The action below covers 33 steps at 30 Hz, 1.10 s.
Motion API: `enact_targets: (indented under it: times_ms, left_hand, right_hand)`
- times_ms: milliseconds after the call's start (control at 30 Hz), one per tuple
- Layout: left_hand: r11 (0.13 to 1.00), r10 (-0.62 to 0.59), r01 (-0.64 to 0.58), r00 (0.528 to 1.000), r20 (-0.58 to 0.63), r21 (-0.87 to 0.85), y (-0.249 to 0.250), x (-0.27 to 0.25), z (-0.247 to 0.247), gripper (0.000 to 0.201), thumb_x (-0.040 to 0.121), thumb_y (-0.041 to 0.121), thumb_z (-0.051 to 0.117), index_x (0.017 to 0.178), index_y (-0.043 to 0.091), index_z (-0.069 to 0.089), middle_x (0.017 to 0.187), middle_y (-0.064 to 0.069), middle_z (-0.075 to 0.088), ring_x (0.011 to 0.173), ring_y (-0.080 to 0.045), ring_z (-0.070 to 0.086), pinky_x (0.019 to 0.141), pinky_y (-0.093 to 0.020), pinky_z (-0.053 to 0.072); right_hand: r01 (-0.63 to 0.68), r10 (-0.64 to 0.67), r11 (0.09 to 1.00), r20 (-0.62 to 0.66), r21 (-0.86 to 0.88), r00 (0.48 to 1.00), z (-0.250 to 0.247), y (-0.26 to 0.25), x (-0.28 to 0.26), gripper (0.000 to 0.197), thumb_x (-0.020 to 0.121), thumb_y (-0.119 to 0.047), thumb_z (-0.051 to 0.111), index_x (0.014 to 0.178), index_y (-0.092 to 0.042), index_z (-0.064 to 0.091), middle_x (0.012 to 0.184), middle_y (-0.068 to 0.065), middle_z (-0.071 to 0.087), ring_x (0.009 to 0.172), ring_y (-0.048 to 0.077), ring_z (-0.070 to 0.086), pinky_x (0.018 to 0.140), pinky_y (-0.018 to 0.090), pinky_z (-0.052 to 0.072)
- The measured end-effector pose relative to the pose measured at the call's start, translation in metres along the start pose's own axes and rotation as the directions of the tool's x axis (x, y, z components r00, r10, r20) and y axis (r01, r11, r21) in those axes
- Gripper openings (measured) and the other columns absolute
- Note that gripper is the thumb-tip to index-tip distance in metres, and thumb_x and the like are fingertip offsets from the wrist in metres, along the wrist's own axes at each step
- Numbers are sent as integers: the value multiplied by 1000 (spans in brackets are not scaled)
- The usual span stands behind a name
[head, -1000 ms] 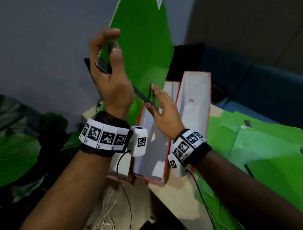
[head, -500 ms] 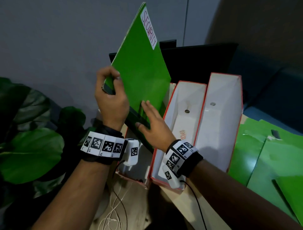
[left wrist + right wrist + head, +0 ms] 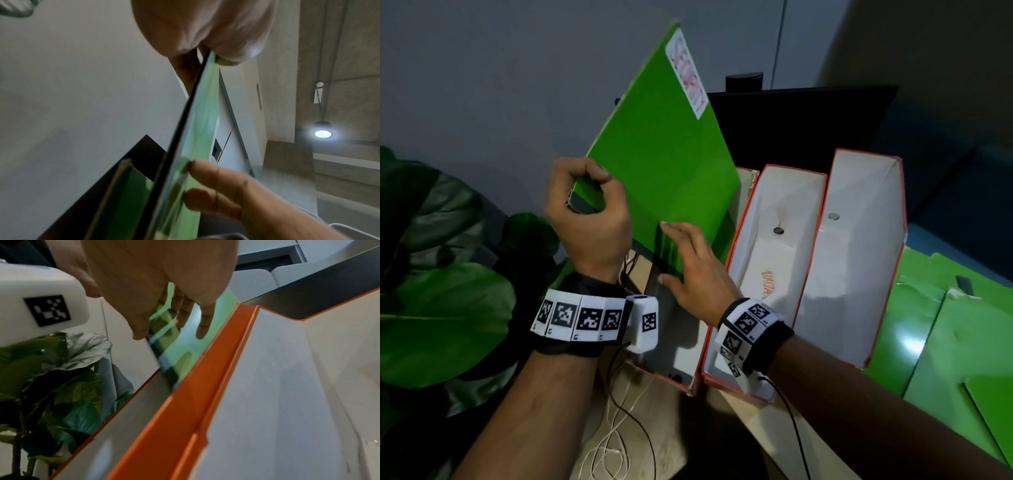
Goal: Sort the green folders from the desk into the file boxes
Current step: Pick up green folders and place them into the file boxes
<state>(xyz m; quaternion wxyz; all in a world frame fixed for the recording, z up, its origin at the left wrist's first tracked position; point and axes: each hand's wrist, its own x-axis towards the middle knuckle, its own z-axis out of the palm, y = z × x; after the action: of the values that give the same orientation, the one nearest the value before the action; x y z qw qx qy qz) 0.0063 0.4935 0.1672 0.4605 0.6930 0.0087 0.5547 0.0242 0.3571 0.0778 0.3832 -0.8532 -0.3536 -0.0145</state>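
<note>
A green folder point(image 3: 664, 157) with a white label stands tilted, its lower corner down inside the leftmost file box point(image 3: 681, 356). My left hand point(image 3: 589, 192) pinches the folder's left edge between thumb and curled fingers; the left wrist view shows that edge point(image 3: 197, 129) under the thumb. My right hand point(image 3: 678, 250) lies with straight fingers point(image 3: 185, 313) flat against the folder's lower face point(image 3: 185, 350), just above the box's orange rim point(image 3: 205, 386). The middle file box point(image 3: 774, 212) and the right file box point(image 3: 859, 240) stand open beside it.
More green folders point(image 3: 945, 342) lie spread on the desk to the right of the boxes. A dark monitor point(image 3: 808, 120) stands behind them. A large-leaved plant point(image 3: 441, 308) fills the left side. White and black cables point(image 3: 616, 438) hang at the desk's front edge.
The folder has come down and to the left, from above the boxes into the leftmost box. Both hands have moved down with it, keeping their hold and touch.
</note>
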Motion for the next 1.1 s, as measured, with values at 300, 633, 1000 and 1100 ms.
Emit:
enact_targets:
  times_ms: [300,633,1000,1100]
  left_hand:
    - [975,-204,195,976,80,107,-39,-30,-1,17,87,1,55,93,16,60,92,-6,63,87,-18,60,82,-36,51]
    - [805,-417,65,770,484,590,-80,-63,2,54,94,11,55,144,23,39,157,0,24,146,-20,19,117,-34,22]
    - [888,-141,-127,839,526,441,-15,-53,52,32,92,18,57,124,15,58,147,-4,40,143,-24,27,116,-36,23]
    - [967,-105,-67,773,626,245,8,-67,88,25,93,11,55,117,14,63,133,-2,52,128,-15,44,109,-19,29]
  right_hand:
    - [-77,81,996,107,-39,991,19,11,9,88,84,-14,69,150,-24,12,152,-3,11,122,24,49,92,30,50]
    - [-89,190,939,286,-333,939,26,15,17,76,89,-10,53,151,-19,10,158,1,12,99,35,63,73,39,49]
    - [-19,74,883,100,-470,992,-58,34,1,39,89,-13,49,127,-16,56,131,7,58,140,22,31,119,48,7]
    - [-142,127,891,-65,-432,990,-101,57,-14,34,93,-18,47,125,-19,58,131,5,58,139,22,32,118,44,11]
